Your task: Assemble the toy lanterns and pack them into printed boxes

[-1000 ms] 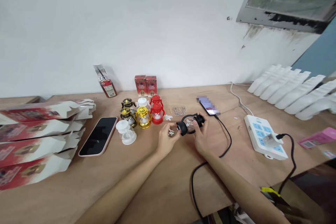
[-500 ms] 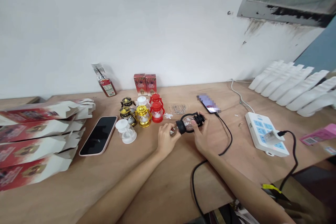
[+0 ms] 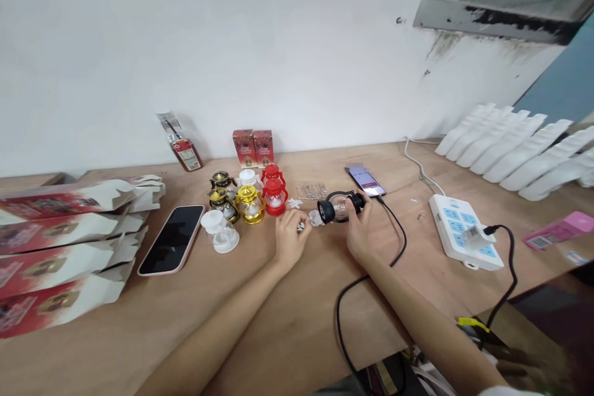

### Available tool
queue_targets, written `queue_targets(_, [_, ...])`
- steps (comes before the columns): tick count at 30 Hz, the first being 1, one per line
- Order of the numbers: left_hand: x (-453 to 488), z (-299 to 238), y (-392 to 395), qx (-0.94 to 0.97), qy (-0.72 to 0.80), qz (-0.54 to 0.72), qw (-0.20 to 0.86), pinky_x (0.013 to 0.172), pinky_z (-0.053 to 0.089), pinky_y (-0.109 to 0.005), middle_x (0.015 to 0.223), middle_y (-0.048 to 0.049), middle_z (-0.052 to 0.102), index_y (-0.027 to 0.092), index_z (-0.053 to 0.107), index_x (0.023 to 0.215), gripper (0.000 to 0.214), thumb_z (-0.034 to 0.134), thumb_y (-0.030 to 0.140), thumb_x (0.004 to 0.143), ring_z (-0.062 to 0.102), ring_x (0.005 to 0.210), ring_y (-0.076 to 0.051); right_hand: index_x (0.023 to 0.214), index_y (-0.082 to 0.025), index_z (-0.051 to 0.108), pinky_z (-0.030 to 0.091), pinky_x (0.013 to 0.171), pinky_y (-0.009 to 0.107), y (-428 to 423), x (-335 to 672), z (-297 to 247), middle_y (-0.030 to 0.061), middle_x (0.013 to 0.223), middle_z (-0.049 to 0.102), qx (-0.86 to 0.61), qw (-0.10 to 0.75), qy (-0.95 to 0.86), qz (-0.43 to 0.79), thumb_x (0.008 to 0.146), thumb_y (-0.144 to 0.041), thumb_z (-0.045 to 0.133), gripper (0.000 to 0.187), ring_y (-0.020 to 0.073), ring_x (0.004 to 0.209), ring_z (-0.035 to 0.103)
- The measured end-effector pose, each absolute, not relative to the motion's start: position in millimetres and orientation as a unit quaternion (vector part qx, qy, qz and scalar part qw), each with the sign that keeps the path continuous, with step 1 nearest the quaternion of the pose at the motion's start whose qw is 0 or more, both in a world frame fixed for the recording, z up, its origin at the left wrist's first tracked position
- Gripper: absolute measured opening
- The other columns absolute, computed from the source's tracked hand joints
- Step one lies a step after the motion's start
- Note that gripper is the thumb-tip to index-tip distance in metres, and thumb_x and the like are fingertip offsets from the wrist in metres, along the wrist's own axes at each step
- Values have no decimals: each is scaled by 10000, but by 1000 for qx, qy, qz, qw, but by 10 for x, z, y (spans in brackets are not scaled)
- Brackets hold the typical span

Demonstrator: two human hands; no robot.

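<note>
A small black lantern (image 3: 341,208) with a clear globe lies on its side in my right hand (image 3: 358,232), its open base turned toward the left. At that base is a whitish translucent piece (image 3: 316,218); whether it touches the lantern I cannot tell. Close by on the left, my left hand (image 3: 290,238) is curled with fingers pressed together. Something small, white and dark, shows at its fingertips, too small to name. Beyond the hands lie a white snowflake piece (image 3: 294,203) and a cluster of small metallic-looking parts (image 3: 310,190).
Several small lanterns, including a gold one (image 3: 251,205) and a red one (image 3: 275,198), stand left of my hands. A phone (image 3: 171,240) lies beside red boxes (image 3: 60,260). A lit phone (image 3: 366,180), a black cable (image 3: 341,315) and a power strip (image 3: 464,229) are rightward.
My left hand has drawn back slightly to the left from the lantern's base. The whitish piece now shows between hand and base. My right hand still holds the lantern.
</note>
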State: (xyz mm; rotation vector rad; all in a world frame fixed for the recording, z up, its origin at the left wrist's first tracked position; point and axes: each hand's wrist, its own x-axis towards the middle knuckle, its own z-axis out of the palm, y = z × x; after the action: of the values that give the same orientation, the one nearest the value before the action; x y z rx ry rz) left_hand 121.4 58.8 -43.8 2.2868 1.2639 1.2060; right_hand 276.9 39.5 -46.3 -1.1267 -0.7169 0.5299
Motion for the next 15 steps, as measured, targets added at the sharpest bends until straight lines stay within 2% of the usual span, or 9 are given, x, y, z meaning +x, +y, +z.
queue_targets(4, [1302, -418, 679, 834, 432, 341, 38, 761, 311, -338, 814, -31, 658, 188, 568, 742, 123, 517, 192, 854, 533, 843, -202, 1168, -259, 478, 424, 929, 331, 462, 2843, -452, 29, 1158, 541, -524, 771, -270, 241, 745, -487, 601, 497, 173, 1061, 528])
queue_targets(7, [1421, -425, 734, 853, 424, 303, -3, 776, 300, -361, 823, -50, 656, 192, 580, 733, 134, 532, 216, 856, 516, 868, -218, 1149, -287, 456, 504, 757, 315, 479, 2849, -425, 10, 1068, 574, -493, 786, -219, 301, 729, -497, 607, 493, 171, 938, 582])
queue_targets(10, [1502, -433, 762, 859, 418, 295, -13, 779, 295, -373, 800, -59, 648, 191, 585, 726, 181, 513, 256, 879, 515, 873, -227, 1125, -308, 443, 516, 618, 287, 467, 2839, -378, -20, 973, 593, -453, 794, -190, 356, 721, -487, 619, 476, 154, 808, 606])
queue_targets(15, [1419, -428, 729, 844, 410, 346, 8, 786, 303, -363, 843, -65, 651, 178, 598, 825, 216, 425, 260, 926, 538, 867, -212, 1049, -282, 480, 503, 572, 249, 427, 2800, -320, -32, 926, 626, -418, 792, -167, 413, 713, -462, 635, 411, 140, 775, 617])
